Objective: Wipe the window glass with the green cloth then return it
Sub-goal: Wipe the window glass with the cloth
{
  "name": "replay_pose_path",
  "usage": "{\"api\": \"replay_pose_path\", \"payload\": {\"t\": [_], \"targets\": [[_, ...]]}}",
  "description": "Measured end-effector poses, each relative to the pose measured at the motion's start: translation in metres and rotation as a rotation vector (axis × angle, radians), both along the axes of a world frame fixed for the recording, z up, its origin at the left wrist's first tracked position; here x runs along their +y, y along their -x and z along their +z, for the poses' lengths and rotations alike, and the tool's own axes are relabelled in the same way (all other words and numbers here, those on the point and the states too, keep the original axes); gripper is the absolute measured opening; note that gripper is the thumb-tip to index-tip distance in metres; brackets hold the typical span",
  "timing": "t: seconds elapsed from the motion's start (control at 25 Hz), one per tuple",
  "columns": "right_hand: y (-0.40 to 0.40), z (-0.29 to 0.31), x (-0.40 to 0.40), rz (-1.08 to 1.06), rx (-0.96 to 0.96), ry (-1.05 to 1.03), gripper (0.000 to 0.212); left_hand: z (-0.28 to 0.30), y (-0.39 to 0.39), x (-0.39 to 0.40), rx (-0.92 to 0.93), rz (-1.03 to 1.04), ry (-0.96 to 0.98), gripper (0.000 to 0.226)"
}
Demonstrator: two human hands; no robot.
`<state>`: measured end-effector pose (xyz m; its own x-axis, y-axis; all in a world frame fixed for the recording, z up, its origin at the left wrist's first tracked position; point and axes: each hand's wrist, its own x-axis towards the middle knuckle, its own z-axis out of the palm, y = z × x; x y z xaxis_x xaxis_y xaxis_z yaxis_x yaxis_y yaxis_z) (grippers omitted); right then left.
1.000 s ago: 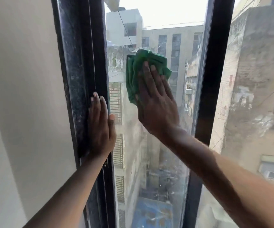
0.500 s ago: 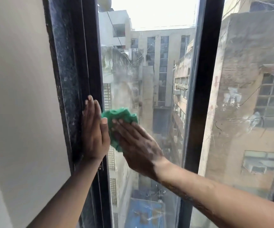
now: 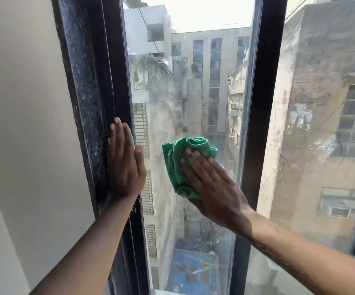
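Right hand (image 3: 212, 184) fingers straight, together, pressing green cloth (image 3: 180, 165) on window glass (image 3: 193, 99), half hiding it; left hand (image 3: 125, 162) flat.

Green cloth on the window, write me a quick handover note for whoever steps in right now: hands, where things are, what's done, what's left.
Right hand: fingers straight, pressing the bunched green cloth flat against the narrow middle pane of window glass.
Left hand: open, flat against the dark window frame at the pane's left edge, bracing.
Done: wiping is under way at mid-height.
Left: haze and smears show above the cloth and near the bottom of the pane; the right-hand pane shows marks too. Finish wiping, then return the cloth; its place is not in view.
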<state>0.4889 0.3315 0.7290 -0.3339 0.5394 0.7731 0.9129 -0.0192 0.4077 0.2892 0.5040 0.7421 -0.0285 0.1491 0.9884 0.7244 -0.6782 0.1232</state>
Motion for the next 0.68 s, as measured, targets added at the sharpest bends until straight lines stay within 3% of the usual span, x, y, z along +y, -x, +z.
{"api": "replay_pose_path", "payload": {"t": [0.08, 0.16, 0.24, 0.32, 0.4, 0.48, 0.6, 0.68], "targets": [[-0.024, 0.035, 0.005, -0.006, -0.041, -0.058, 0.074, 0.001, 0.0, -0.004, -0.01, 0.001, -0.002, 0.078], [-0.037, 0.096, 0.019, -0.055, 0.062, -0.172, 0.079, 0.001, -0.001, -0.002, -0.014, 0.006, -0.018, 0.077], [-0.032, 0.106, 0.03, -0.047, 0.213, -0.269, 0.081, 0.0, 0.001, 0.002, -0.013, 0.016, -0.018, 0.075], [-0.029, 0.034, 0.03, -0.039, 0.228, -0.205, 0.085, -0.002, -0.001, 0.001, -0.006, 0.006, -0.026, 0.075], [-0.026, -0.059, -0.001, -0.062, 0.081, -0.059, 0.089, -0.003, -0.001, 0.0, 0.004, 0.014, -0.03, 0.074], [-0.042, -0.09, -0.025, -0.024, 0.015, 0.043, 0.089, -0.003, 0.0, 0.0, 0.017, 0.043, -0.056, 0.066], [-0.059, -0.009, -0.01, -0.042, 0.007, -0.084, 0.084, -0.004, 0.0, -0.006, 0.02, 0.079, -0.091, 0.063], [-0.058, 0.064, 0.014, -0.038, 0.159, -0.246, 0.082, -0.002, -0.001, -0.01, 0.003, 0.077, -0.094, 0.065]]}}
